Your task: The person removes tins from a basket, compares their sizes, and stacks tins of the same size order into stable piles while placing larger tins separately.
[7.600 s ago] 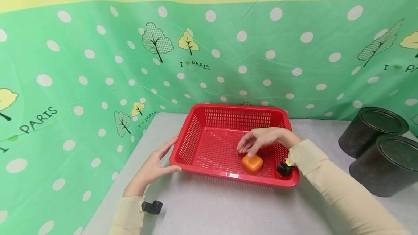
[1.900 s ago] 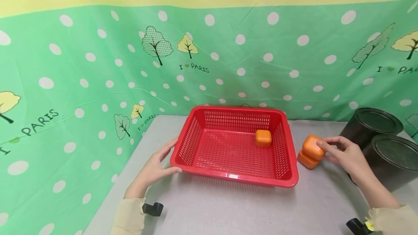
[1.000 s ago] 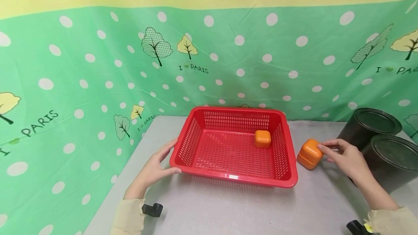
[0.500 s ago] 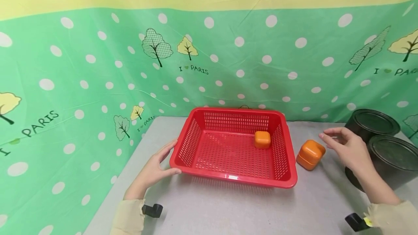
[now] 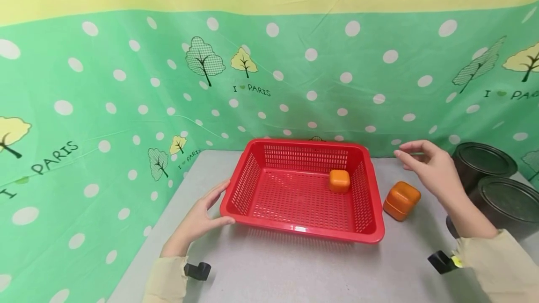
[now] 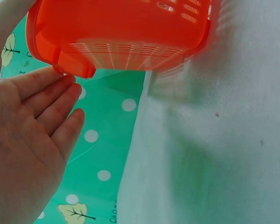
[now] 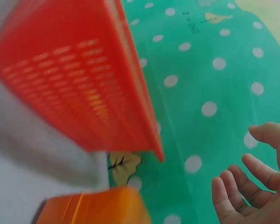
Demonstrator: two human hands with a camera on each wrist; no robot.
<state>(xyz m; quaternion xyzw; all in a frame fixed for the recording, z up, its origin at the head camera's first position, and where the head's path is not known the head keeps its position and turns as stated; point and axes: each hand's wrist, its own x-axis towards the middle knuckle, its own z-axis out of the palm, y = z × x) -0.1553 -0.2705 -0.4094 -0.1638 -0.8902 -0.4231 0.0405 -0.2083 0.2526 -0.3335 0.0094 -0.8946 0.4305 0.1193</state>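
A red plastic basket with slotted walls stands mid-table in the head view. At its left end my left hand rests with straight fingers; in the left wrist view, fingertips meet the rim. A rounded orange block sits inside, near the back right corner. Right of the basket, two similar orange blocks are stacked, the seam between them also showing in the right wrist view. My right hand hovers above and behind this stack, holding nothing, its fingers loosely bent.
Two black lidded cans stand at the right, partly behind my right forearm. The table has a pale grey cover. A green dotted cloth hangs behind and along the left.
Earlier my right hand was inside the basket at an orange block. Later it lowered one block onto another on the table, released it and rose toward the back left. My left hand has stayed put.
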